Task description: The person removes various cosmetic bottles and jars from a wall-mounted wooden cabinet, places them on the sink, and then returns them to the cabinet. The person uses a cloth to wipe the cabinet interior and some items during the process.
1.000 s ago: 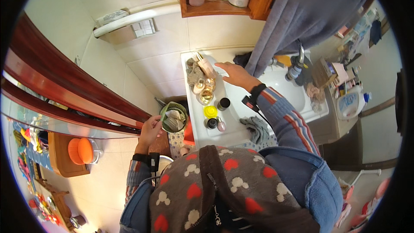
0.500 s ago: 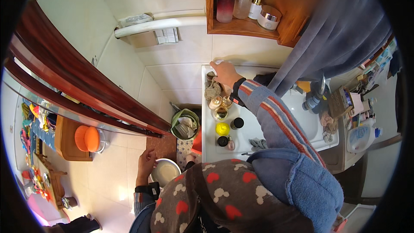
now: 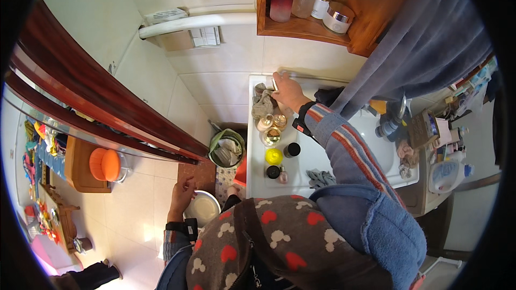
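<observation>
I see the left hand (image 3: 184, 193) hanging half-curled and empty beside a pale basin (image 3: 203, 208), and farther off — past the yellow-topped container (image 3: 273, 156) — the right hand (image 3: 291, 93) gripping a gold-topped bottle (image 3: 275, 84) at the sink's (image 3: 314, 156) far-left corner.

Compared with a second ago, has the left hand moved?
Yes. The left hand has shifted toward the body, away from the round bin with a green liner, and now appears beside the round white-rimmed basin.

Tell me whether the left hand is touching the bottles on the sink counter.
No, the left hand is near the round basin, well away from those bottles.
</observation>
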Demonstrator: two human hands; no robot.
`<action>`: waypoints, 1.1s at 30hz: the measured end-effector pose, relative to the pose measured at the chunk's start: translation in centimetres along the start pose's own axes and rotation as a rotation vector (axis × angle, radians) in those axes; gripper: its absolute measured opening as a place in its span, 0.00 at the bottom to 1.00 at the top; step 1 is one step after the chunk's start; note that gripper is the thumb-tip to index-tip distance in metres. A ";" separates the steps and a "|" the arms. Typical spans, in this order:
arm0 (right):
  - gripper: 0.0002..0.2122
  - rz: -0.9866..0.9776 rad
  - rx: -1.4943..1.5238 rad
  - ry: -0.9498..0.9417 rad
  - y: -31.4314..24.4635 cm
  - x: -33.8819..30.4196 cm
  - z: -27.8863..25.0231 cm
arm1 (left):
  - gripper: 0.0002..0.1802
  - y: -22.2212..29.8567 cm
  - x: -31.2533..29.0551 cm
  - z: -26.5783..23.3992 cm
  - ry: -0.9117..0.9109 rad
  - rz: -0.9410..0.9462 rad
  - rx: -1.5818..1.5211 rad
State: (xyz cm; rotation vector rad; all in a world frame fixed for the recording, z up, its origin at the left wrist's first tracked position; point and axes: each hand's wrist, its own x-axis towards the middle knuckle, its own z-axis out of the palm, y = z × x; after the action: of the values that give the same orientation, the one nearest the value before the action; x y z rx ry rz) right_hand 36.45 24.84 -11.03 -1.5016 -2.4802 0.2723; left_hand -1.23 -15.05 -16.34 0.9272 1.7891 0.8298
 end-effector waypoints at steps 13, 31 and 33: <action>0.32 -0.050 0.028 -0.036 3.3 -0.7 3.0 | 0.20 -0.5 -0.6 0.0 -0.025 -0.047 0.012; 0.47 0.100 0.146 -0.071 4.8 -5.4 3.3 | 0.22 -1.6 -0.5 0.8 -0.078 -0.079 0.013; 0.49 0.108 0.172 -0.130 5.1 -5.1 3.5 | 0.22 -1.6 -0.5 0.8 -0.072 -0.078 0.018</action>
State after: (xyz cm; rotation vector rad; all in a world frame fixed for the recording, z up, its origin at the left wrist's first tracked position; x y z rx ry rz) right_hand 42.06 22.47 -16.26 -1.5930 -2.4032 0.6051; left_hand -0.75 -16.10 -17.73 0.8823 1.7614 0.7240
